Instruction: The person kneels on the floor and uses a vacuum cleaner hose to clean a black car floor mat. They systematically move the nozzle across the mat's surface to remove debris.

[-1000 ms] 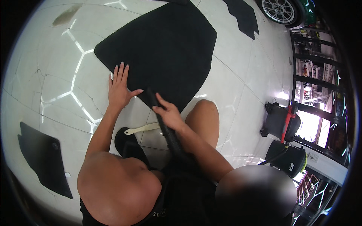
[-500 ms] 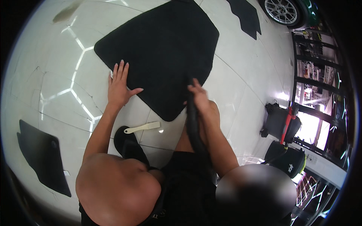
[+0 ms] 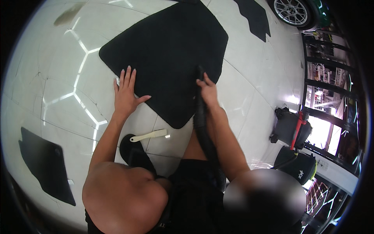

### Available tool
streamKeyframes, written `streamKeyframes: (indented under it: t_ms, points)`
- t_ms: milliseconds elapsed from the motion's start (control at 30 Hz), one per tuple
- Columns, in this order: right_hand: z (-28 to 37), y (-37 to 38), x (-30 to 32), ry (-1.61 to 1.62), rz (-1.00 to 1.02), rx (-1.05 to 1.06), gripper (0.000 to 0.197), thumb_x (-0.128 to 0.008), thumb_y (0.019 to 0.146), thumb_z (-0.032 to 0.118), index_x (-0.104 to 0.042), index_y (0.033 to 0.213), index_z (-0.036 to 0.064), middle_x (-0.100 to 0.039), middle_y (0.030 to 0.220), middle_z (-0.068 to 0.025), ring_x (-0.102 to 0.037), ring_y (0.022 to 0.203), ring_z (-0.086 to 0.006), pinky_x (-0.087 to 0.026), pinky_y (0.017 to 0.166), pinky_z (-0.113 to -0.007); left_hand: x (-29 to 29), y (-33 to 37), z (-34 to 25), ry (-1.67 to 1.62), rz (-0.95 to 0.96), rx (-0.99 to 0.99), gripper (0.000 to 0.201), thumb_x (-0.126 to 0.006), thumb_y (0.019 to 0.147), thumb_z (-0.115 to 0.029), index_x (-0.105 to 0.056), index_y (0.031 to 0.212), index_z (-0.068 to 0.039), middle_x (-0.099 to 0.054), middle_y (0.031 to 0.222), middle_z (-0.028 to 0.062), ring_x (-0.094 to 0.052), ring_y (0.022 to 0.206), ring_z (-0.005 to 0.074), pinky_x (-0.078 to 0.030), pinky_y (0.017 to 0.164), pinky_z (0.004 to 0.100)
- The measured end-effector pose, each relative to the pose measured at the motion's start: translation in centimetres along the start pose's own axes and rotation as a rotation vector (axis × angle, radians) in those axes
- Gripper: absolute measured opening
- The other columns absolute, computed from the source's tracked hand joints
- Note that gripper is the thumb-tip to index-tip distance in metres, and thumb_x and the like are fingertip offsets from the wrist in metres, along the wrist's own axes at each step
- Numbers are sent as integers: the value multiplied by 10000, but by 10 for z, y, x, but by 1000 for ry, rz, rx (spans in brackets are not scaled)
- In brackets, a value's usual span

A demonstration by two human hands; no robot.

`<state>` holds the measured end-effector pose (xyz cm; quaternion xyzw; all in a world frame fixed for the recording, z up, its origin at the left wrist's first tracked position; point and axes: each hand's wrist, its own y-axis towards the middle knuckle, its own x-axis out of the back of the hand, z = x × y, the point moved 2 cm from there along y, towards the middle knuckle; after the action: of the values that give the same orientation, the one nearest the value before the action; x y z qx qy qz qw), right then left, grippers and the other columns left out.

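A large black car floor mat point(image 3: 163, 54) lies flat on the glossy pale tiles before me. My left hand point(image 3: 126, 93) rests on its left edge, fingers spread and thumb stretched out to the side. In my right hand point(image 3: 208, 91) is a black vacuum hose point(image 3: 200, 117), the fingers closed round it. Its tip touches or hovers just over the mat's right part; I cannot tell which. A cream-handled brush point(image 3: 150, 135) lies by my left foot point(image 3: 134, 152), below the mat's near corner.
Another black mat point(image 3: 46, 163) lies at the left, and a further one point(image 3: 255, 17) at the far right. Beyond that stands a car wheel point(image 3: 290, 11). Black wheeled machines point(image 3: 290, 124) with a red handle stand at the right, beside a shelf point(image 3: 327, 74).
My right hand and the hose tip have moved farther forward over the mat. My left hand stays at the mat's edge; the whole view has shifted slightly.
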<state>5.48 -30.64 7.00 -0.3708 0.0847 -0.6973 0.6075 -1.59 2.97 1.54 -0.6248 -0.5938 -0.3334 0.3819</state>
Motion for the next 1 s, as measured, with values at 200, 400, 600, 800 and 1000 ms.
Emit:
streamKeyframes:
  t_ms: [200, 400, 600, 800, 1000]
  points:
    - [-10, -45, -57, -443, 218, 228, 737, -731, 984, 327, -509, 1648, 99, -685, 1443, -311, -713, 1264, -456, -575, 1071, -459, 0, -11, 17, -42, 13, 46, 1295, -961, 729, -566, -292, 1752, -140, -216, 1844, 92, -185, 1702, 334, -150, 1361, 618]
    - [5, 32, 65, 270, 134, 14, 801, -630, 1036, 245, -304, 1729, 11, -664, 922, -128, -703, 610, -228, -629, 556, -370, -1, 0, 1, -44, 30, 20, 1293, -958, 738, -561, -284, 1754, -132, -210, 1845, 94, -180, 1703, 339, -139, 1361, 622]
    - [-12, -27, -74, -90, 504, 287, 639, -752, 1003, 251, -589, 1558, -21, -481, 1711, -180, -489, 1559, -263, -382, 1263, -353, 4, -10, 19, 2, 16, 36, 1289, -949, 751, -564, -273, 1756, -122, -208, 1845, 102, -170, 1704, 342, -141, 1358, 625]
    - [28, 14, -11, 89, 164, 99, 698, -721, 1004, 204, -499, 1630, -12, -661, 1535, -202, -763, 1156, -322, -667, 746, -400, 6, -4, 12, -36, 9, -7, 1280, -944, 739, -578, -308, 1741, -98, -242, 1831, 120, -190, 1696, 355, -156, 1351, 630]
    - [17, -7, -75, -319, 246, 327, 685, -730, 1016, 231, -510, 1628, 19, -607, 1580, -180, -741, 1201, -301, -666, 736, -352, -1, -9, 12, -35, 7, 19, 1289, -949, 730, -567, -302, 1743, -100, -232, 1833, 123, -184, 1698, 358, -148, 1350, 635]
